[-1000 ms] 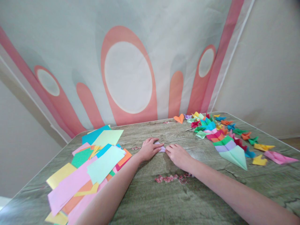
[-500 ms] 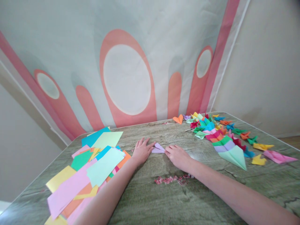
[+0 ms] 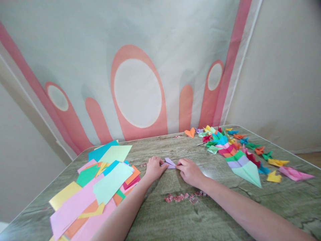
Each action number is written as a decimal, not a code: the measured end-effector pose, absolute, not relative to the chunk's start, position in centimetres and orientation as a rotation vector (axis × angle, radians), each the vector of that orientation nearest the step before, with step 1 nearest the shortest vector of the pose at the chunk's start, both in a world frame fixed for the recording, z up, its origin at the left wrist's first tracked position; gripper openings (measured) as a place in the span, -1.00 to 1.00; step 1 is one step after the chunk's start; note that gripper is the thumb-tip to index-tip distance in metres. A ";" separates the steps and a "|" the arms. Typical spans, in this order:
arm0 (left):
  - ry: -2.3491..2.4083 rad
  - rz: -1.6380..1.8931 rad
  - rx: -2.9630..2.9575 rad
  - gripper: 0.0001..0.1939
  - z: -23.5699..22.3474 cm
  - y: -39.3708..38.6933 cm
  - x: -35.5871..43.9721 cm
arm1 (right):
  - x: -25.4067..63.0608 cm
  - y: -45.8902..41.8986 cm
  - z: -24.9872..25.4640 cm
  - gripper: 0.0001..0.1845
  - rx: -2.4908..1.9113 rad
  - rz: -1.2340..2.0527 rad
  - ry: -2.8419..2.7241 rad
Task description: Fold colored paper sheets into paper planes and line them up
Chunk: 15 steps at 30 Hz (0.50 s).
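A small folded piece of lilac paper [image 3: 170,164] lies low over the middle of the table, with a slit between its two upper flaps. My left hand [image 3: 154,168] has its fingers curled onto the paper's left end. At the right tip, my right hand [image 3: 189,171] pinches the paper between thumb and fingers. The thumb of each hand shows only in part, and the paper's underside is hidden.
Loose coloured sheets [image 3: 112,182] are heaped on the left of the wood-patterned table [image 3: 160,219]. Folded paper pieces [image 3: 225,140] crowd the right side, with a paper plane [image 3: 248,172] in front. An orange paper heart [image 3: 190,133] lies at the back edge.
My left hand's fingers have gone from spread to curled in on the lilac paper. My right hand keeps its pinch at the right tip. The camera view has tilted slightly upward.
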<state>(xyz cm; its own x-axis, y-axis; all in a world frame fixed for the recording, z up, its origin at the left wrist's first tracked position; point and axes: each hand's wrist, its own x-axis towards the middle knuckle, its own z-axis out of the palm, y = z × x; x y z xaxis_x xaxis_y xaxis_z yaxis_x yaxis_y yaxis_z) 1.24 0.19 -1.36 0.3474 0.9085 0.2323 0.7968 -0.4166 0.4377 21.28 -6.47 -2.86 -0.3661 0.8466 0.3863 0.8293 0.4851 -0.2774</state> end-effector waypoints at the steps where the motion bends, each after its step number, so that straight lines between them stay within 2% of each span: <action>1: 1.521 0.666 2.337 -0.79 -1.4 0.4 1.4 | 21.3 -6.5 -2.9 -0.71 -1.371 0.071 -2.224; 5: 1.402 0.751 2.227 -0.85 -1.3 0.6 1.8 | 21.2 -6.2 -3.1 -0.80 -1.324 0.190 -2.072; 10: 1.254 0.895 2.064 -0.80 -1.7 0.0 1.6 | 21.5 -5.6 -3.3 -0.90 -1.260 0.409 -1.902; 15: 1.154 0.939 1.953 -0.74 -2.4 -0.5 2.0 | 21.6 -5.5 -3.3 -0.82 -1.249 0.616 -1.690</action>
